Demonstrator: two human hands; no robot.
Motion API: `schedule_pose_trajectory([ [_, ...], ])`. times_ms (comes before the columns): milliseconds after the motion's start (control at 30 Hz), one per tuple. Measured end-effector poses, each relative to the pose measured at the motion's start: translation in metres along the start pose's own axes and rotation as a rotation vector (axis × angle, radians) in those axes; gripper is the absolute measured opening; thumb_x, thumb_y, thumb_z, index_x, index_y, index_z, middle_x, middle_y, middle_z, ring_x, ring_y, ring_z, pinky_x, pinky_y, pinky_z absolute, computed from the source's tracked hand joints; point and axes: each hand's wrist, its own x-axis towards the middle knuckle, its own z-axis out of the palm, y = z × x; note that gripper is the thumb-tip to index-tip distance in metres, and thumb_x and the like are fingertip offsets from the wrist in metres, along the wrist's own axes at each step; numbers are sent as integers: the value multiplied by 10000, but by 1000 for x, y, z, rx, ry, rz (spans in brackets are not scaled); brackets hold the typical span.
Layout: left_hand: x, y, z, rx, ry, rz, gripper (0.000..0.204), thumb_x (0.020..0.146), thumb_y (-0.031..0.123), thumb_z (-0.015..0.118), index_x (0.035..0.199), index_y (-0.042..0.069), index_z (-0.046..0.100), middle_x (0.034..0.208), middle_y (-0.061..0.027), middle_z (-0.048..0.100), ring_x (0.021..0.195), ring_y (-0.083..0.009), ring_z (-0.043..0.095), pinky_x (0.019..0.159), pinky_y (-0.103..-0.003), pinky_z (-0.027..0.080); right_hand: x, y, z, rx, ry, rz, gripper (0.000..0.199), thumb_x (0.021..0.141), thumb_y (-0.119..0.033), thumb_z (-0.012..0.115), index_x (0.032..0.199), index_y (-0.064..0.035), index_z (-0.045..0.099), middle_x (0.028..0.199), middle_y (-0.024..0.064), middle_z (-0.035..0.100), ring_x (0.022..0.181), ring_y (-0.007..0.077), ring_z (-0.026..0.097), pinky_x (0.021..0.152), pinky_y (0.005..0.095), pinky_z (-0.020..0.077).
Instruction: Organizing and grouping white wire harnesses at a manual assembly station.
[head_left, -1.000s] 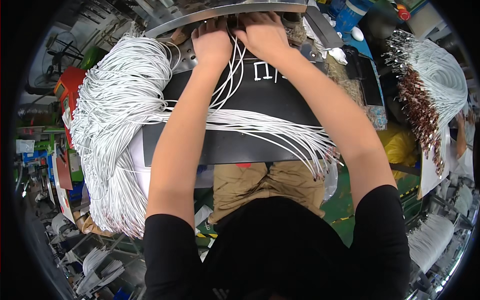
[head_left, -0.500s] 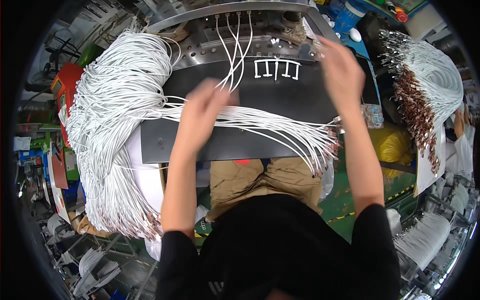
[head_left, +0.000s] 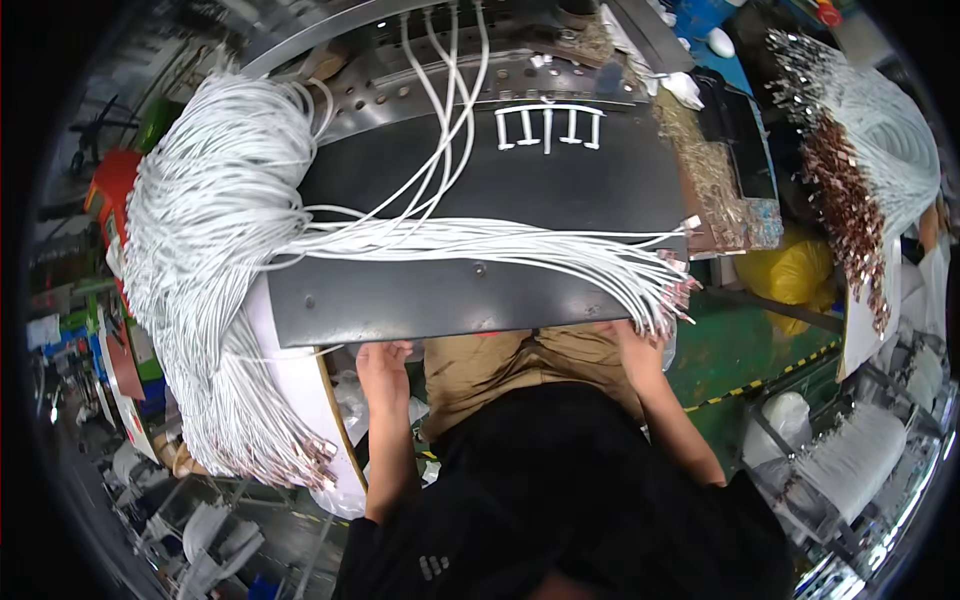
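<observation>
My left hand (head_left: 384,372) is at the front edge of the black board (head_left: 420,300), palm up, fingers loosely apart and tips partly under the edge; I see nothing in it. My right hand (head_left: 637,352) is at the same edge farther right, just below the copper-coloured ends of a bundle of white cables (head_left: 520,240). Its fingers are largely hidden by the board and cable ends. The bundle lies across the board. Several white cables (head_left: 450,120) run from the metal fixture (head_left: 385,98) down over it. A white comb-shaped plastic piece (head_left: 548,112) lies behind the bundle.
A large heap of white cables (head_left: 215,200) hangs at the left over a pale panel (head_left: 300,380). More cables with reddish ends (head_left: 845,190) hang at the right. A yellow bag (head_left: 790,270) sits below, right of the board. Metal scraps (head_left: 690,160) lie beside the fixture.
Both hands have come down toward me from above the board to its front edge. My left hand has left the hanging cables, which now trail over the bundle. The view has shifted slightly.
</observation>
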Motion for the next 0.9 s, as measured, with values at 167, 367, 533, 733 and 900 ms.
schedule_pose_trajectory([
  [167,-2,12,4,15,87,-76,170,1019,176,560,1063,33,643,936,-72,707,826,-186,680,734,-281,569,2,-13,-4,33,-92,-85,143,945,-73,626,1020,-32,741,967,47,741,887,162,681,830,320,534],
  [367,8,5,1,75,75,-93,248,1048,253,528,1140,44,626,1003,-25,683,840,-123,621,744,-240,502,19,-10,-24,-392,-141,-436,156,922,-128,682,1053,-63,736,963,22,747,890,198,691,822,319,532],
  [533,8,8,2,154,121,-62,267,1057,265,512,1132,37,629,1008,-36,684,834,-133,623,763,-266,508,14,56,-34,-1122,105,-1006,352,873,-233,735,1183,-72,694,1351,91,593,1280,284,516,1108,448,356],
  [733,3,1,11,152,96,-11,281,1073,252,473,1140,23,620,963,-62,697,844,-160,637,773,-282,507,20,13,-27,-562,-64,-638,401,846,-229,775,1207,-81,683,1379,96,577,1293,281,508,1112,426,360],
  [900,-39,-17,41,574,-104,116,397,1069,327,469,1018,-23,650,865,-96,698,826,-192,640,784,-318,495,39,-30,-59,-364,-459,-153,319,964,-324,656,1004,-11,704,874,82,739,805,171,701,748,313,555],
])
